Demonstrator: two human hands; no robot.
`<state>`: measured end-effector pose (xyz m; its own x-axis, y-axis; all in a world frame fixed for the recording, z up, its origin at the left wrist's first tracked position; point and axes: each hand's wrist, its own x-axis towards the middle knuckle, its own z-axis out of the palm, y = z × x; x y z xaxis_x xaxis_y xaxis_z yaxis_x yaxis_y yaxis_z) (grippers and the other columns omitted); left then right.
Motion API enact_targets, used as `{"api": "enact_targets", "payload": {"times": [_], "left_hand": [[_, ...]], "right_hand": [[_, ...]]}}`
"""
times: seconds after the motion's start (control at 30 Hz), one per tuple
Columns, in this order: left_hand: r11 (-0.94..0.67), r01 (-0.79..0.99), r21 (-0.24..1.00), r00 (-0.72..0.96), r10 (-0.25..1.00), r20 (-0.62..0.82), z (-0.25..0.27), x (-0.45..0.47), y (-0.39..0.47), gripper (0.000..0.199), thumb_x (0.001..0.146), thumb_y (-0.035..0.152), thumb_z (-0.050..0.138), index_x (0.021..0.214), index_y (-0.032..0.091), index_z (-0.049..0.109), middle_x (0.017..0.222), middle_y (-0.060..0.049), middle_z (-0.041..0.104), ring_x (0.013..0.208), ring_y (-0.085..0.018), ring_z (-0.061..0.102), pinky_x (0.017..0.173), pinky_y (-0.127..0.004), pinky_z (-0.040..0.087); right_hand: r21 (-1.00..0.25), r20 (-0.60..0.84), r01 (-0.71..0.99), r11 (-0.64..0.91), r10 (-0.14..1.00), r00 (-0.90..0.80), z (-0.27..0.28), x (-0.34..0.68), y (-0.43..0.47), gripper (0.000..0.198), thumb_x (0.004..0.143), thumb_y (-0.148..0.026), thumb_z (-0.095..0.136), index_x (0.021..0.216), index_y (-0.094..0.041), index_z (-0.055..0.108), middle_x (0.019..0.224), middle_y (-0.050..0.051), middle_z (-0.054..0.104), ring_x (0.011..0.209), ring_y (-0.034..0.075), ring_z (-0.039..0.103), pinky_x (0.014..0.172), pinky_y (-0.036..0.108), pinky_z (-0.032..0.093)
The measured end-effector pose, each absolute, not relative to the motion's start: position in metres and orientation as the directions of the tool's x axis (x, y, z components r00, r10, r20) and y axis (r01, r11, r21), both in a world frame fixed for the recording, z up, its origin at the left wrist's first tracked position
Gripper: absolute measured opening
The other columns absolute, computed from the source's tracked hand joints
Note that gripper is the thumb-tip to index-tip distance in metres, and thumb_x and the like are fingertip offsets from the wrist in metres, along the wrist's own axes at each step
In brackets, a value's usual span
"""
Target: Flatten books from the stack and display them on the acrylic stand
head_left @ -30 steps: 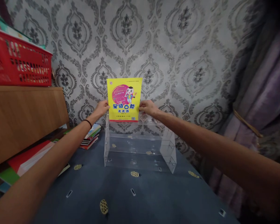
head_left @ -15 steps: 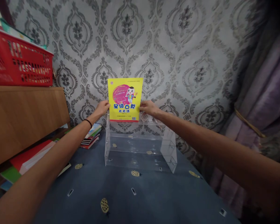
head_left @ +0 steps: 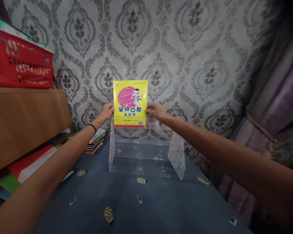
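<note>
A yellow workbook (head_left: 130,103) with a pink circle and a cartoon child on its cover stands upright at the top left of a clear acrylic rack (head_left: 139,149). My left hand (head_left: 106,111) pinches the workbook's left edge, and a dark band circles that wrist. Its right edge is between the fingers of my right hand (head_left: 157,111). The rack is tiered, with transparent side panels. The workbook's lower edge is at the rack's uppermost tier; whether it rests there I cannot tell.
The rack stands on a dark blue cloth (head_left: 122,198) with pineapple prints, before a patterned wall. Left of it lie a book stack (head_left: 95,143) and a red folder (head_left: 30,159). A red basket (head_left: 21,61) sits on a wooden cabinet (head_left: 26,123). A purple curtain (head_left: 266,130) hangs on the right.
The workbook has straightened slightly, its top right corner shifting a little left. Both hands keep their hold on its edges. The view has moved marginally.
</note>
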<state>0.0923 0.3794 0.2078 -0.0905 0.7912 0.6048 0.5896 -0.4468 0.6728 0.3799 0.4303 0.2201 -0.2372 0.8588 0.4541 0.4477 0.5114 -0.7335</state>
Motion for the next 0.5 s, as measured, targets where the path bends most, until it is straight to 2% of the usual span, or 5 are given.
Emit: {"api": "enact_targets", "payload": {"times": [0.13,0.5], "left_hand": [[-0.442,0.613,0.655,-0.108,0.774,0.624,0.2072,0.0927,0.3827,0.012,0.074,0.03,0.052,0.069,0.019,0.054,0.071,-0.002,0.059,0.072,-0.018,0.055,0.066,-0.027,0.042],[-0.439,0.622,0.648,-0.126,0.761,0.636,0.2065,0.0912,0.3874,0.012,0.075,0.025,0.051,0.065,0.02,0.05,0.065,0.0,0.053,0.069,-0.017,0.051,0.064,-0.027,0.04]], "right_hand": [[-0.74,0.452,0.435,0.513,0.858,-0.243,0.2201,0.3807,0.43,0.009,0.085,-0.012,0.072,0.081,-0.015,0.065,0.092,0.008,0.077,0.085,0.021,0.075,0.062,0.025,0.063],[-0.748,0.427,0.453,0.485,0.874,-0.231,0.2235,0.378,0.4281,0.013,0.087,-0.007,0.066,0.077,-0.015,0.064,0.082,0.007,0.076,0.079,0.018,0.073,0.053,0.018,0.057]]}}
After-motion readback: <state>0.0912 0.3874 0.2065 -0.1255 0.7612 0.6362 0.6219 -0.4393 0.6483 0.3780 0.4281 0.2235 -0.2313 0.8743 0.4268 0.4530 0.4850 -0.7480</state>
